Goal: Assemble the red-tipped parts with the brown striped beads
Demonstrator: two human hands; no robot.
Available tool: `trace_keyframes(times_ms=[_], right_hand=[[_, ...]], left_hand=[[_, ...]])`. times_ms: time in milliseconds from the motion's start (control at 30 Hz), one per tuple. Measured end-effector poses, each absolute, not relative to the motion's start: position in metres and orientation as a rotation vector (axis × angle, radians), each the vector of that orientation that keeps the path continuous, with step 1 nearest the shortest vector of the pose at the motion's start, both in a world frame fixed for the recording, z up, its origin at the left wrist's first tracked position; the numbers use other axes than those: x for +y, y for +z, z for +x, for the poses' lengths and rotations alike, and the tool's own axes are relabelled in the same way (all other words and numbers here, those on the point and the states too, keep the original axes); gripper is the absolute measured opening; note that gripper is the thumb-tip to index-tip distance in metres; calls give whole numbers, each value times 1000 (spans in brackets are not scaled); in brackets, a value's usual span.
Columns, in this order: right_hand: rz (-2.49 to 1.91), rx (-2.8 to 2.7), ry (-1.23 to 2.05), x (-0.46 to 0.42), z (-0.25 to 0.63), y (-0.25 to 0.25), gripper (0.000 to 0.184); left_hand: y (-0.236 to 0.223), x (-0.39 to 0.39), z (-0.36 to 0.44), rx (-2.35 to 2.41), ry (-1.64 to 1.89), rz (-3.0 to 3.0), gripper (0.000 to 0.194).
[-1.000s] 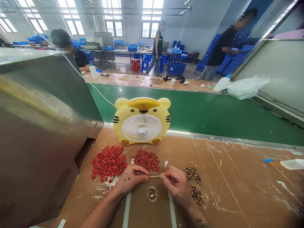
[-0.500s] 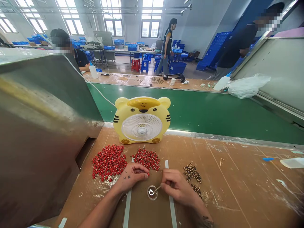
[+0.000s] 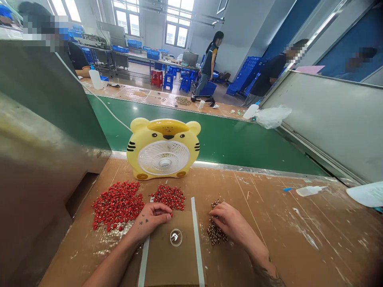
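My left hand (image 3: 153, 220) pinches a small red bead-like piece (image 3: 171, 214) between thumb and fingertips, just above the brown work sheet. Beyond it lie a small heap of red pieces (image 3: 169, 197) and a larger red heap (image 3: 118, 205) to the left. My right hand (image 3: 229, 221) is bent down over a pile of dark and gold beads (image 3: 216, 233), fingers drawn together at the pile. Whatever is between those fingertips is hidden. A small round clear dish (image 3: 176, 237) stands between the hands, with a thin stick (image 3: 178, 234) resting in it.
A yellow animal-shaped fan (image 3: 164, 149) stands behind the red heaps. A metal cabinet (image 3: 44, 151) borders the left. Two pale tape strips (image 3: 197, 243) edge the work sheet. A white bottle (image 3: 309, 191) lies to the right. Co-workers are beyond the green belt (image 3: 227, 145).
My right hand has let go of the stick, which now rests in the dish, and moved right to the dark and gold beads. My left hand keeps its pinch. The camera view has turned right.
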State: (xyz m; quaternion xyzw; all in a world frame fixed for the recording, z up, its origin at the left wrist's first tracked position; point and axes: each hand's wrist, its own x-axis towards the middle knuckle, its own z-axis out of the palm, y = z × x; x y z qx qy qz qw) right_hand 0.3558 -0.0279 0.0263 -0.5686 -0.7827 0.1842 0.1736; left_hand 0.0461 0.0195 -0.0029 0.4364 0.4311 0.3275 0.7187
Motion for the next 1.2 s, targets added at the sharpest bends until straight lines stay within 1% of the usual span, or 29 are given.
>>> trace_keyframes(times_ms=[100,233,333,433,533,600,700,767,967,1100,1200], right_hand=[[-1587,-2317,496,-31,353,19,20],[-1637,-2376,429,-25,345,15,26],[-1644,-2363,417,-22,341,20,22],[-1622,-2204,512,-21,332,27,15],[-1522,-1964,678,-19,311,30,15],[-1455,-1782,815,-15,291,27,19],[-1384,-1454,1021,-7,259,18,29],[-1335,-1317,1101,-3,241,11,34],[-1166,-1219,1068,-1,221,-4,30],[-1138,-1230,1078,-2,218,-9,26],[-1129,-1245,1094,-2,216,-8,27]], left_hand=[[-3,18,46,948,722,967,20],[-4,18,45,961,709,975,20],[-4,18,44,967,726,979,21],[-6,17,46,962,761,972,20],[-8,17,50,962,816,953,22],[-10,16,53,975,855,948,23],[-11,15,55,986,906,965,24],[-11,15,55,979,939,978,23],[-10,12,56,941,1025,999,16],[-8,11,57,924,1047,1011,13],[-8,11,57,921,1042,1005,14]])
